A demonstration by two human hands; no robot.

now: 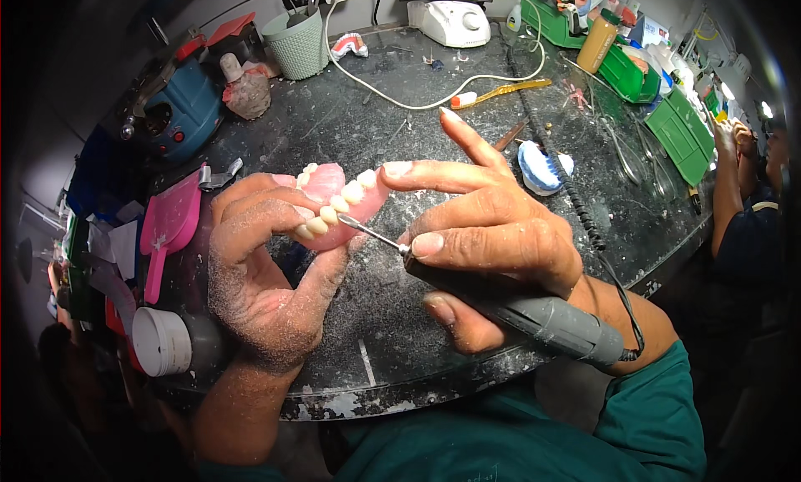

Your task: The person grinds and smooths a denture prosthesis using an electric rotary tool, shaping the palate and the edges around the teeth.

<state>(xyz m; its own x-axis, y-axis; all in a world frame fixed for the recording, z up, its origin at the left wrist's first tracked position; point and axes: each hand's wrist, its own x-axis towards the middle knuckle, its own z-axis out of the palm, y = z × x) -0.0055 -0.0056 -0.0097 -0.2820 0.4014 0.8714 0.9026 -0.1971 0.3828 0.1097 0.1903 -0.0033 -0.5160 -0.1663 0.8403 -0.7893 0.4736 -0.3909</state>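
Dusted with pale powder, my left hand (271, 269) grips a denture (365, 200) with a pink base and a row of cream teeth. My right hand (501, 232) is wrapped round a dark handpiece (542, 315), a rotary grinder with a coiled cord. Its thin metal bur (371, 232) reaches to the denture, its tip at the teeth near my left fingers. The right index fingertip rests at the denture's far end, while another finger stretches up and away. Part of the denture is hidden behind my left fingers.
Powder covers the black table (417, 332). Around it are a white control box (450, 23), a basket (297, 46), a blue machine (179, 111), a pink dustpan (171, 219), a white tub (162, 342), a blue-and-white dental cast (541, 166) and green bins (680, 136). Another person (743, 181) sits at right.
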